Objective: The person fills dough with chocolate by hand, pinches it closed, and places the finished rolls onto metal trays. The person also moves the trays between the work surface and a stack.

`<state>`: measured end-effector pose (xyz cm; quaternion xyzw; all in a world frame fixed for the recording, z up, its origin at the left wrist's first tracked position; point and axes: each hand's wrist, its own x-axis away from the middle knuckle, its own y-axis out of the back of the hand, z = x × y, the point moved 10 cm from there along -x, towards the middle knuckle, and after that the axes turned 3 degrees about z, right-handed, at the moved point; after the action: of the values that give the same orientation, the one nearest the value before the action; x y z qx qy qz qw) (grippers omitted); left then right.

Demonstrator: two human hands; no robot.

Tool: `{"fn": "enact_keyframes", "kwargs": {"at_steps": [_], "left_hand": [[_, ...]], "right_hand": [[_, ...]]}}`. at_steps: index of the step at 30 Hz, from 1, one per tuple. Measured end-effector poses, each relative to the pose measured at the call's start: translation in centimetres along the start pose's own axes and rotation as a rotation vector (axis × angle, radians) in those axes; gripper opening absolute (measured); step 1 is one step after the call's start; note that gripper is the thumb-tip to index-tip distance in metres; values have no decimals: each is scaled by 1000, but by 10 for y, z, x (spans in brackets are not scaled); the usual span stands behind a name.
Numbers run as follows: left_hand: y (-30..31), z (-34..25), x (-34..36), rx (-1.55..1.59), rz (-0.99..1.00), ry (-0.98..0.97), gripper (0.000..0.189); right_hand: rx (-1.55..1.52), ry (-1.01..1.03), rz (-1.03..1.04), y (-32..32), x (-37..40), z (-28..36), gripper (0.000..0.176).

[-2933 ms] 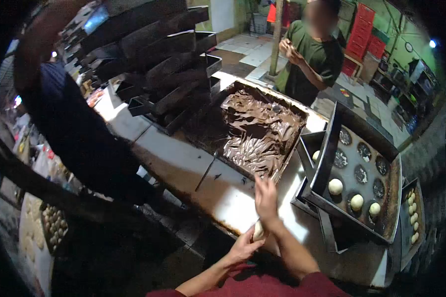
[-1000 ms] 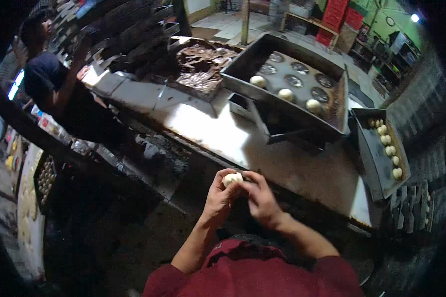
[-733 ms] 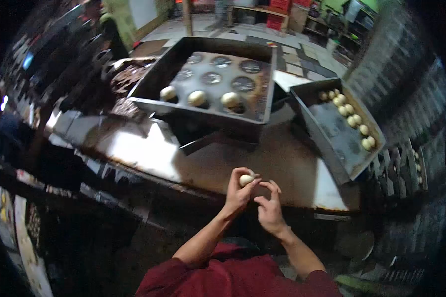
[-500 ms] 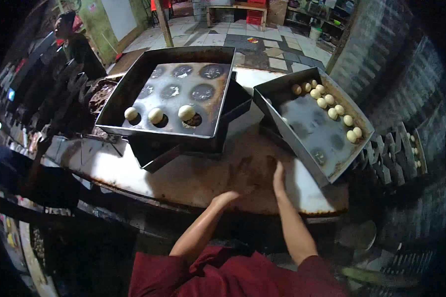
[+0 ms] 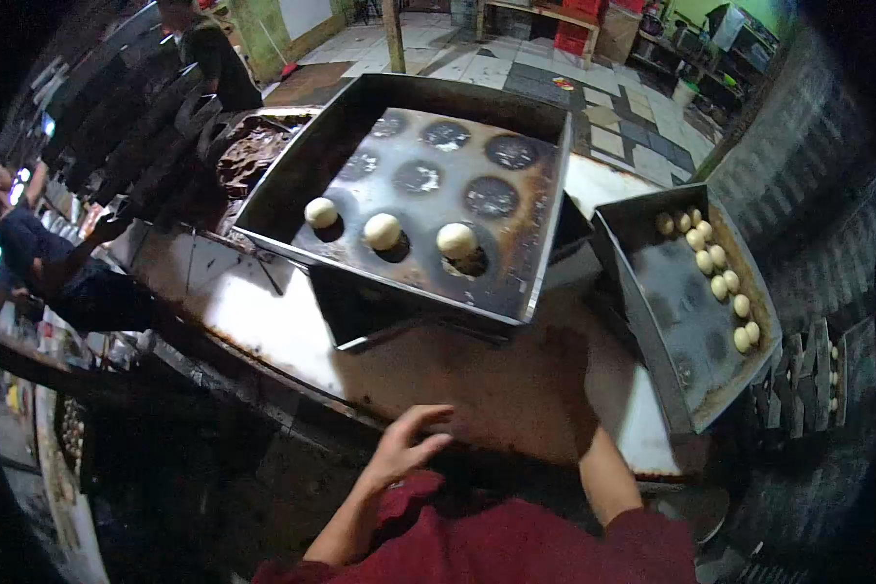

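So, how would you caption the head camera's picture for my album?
A bare left hand near a big tray holding three pale balls; more balls line a second tray at right.

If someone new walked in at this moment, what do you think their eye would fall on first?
Probably the big square dark metal tray in the middle, with three round pale dough-like balls lined up along its near side and dark circular patches behind them. Next might come the deep grey metal tray to its right, holding a cluster of smaller-looking pale balls along its far right side. The glossy brown mass beyond the big tray's left side also stands out.
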<state>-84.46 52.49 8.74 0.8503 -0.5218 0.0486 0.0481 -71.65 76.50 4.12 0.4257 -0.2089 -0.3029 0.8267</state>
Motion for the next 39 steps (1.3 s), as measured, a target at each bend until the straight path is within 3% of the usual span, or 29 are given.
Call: {"fn": "enact_keyframes", "kwargs": {"at_steps": [3, 5, 6, 7, 8, 9, 11, 13, 14, 15, 16, 17, 18, 20, 21, 23, 25, 26, 27, 29, 31, 33, 34, 35, 36, 37, 39], "left_hand": [[-14, -37, -25, -167, 388, -192, 42], [4, -41, -24, -119, 502, -219, 42], [20, -40, -23, -120, 491, -258, 41], [33, -38, -21, -107, 507, -271, 41], [42, -14, -20, -54, 581, -35, 42], [50, 9, -14, -5, 649, 205, 42], [69, -10, -14, -168, 649, 4, 46], [80, -11, -12, -170, 644, 9, 46], [76, -2, -10, -167, 652, 11, 46], [74, 3, -12, -105, 589, -75, 48], [77, 0, -17, -46, 519, -166, 49], [75, 5, -14, -113, 600, 30, 48], [76, -4, -13, -96, 591, 44, 48], [72, -4, -13, -83, 587, 54, 47], [75, -3, -13, -118, 517, -19, 47], [70, -2, -8, -162, 483, -98, 47], [69, 32, -4, 101, 430, 262, 47], [65, 40, -5, 65, 379, 154, 45], [60, 31, -4, -30, 401, 300, 45], [39, 43, -6, 93, 367, 245, 46], [10, 54, -7, 67, 356, 292, 46], [-9, 39, -7, 249, 127, 326, 41], [-25, 51, 6, 386, 126, 351, 35], [-38, 51, 7, 376, 109, 348, 35], [-50, 47, 11, 358, 112, 320, 36], [-61, 40, 13, 346, 111, 288, 38], [-76, 29, 16, 306, 79, 324, 40]], "right_hand": [[143, 47, 1, -31, 13, 22, 35], [417, 11, 202, -23, 42, 54, 47], [571, 142, 145, -28, 58, 32, 40], [486, 91, 206, -22, 60, 22, 37], [402, 34, 262, -15, 62, 14, 33], [64, -203, 416, 13, 61, 38, 32], [-154, -166, 659, 57, 42, 157, 35], [-34, 431, 425, 127, 3, 293, 32], [3, 460, 311, 147, -21, 323, 35], [71, 657, 98, 163, -50, 356, 37], [124, 692, 6, 165, -85, 379, 34], [162, 679, -10, 153, -125, 392, 30], [154, 729, -44, 134, -172, 388, 29], [302, 631, -40, 74, -248, 368, 34], [325, 568, 93, 32, -269, 343, 43], [436, 524, 127, -2, -258, 327, 53], [86, 665, -62, 44, -226, 334, 52], [77, 728, -186, 76, -206, 334, 48], [76, 786, -313, 116, -178, 331, 44], [19, 585, -322, 185, -154, 280, 29], [147, 439, -382, 236, -138, 187, 27], [348, 30, -198, 264, -141, 53, 30], [361, -101, -135, 276, -136, -10, 30], [275, -211, -306, 293, -142, -108, 26], [389, -349, -439, 314, -129, -157, 22], [334, -290, -520, 321, -135, -209, 22], [320, -539, -497, 311, -149, -310, 30]]}}
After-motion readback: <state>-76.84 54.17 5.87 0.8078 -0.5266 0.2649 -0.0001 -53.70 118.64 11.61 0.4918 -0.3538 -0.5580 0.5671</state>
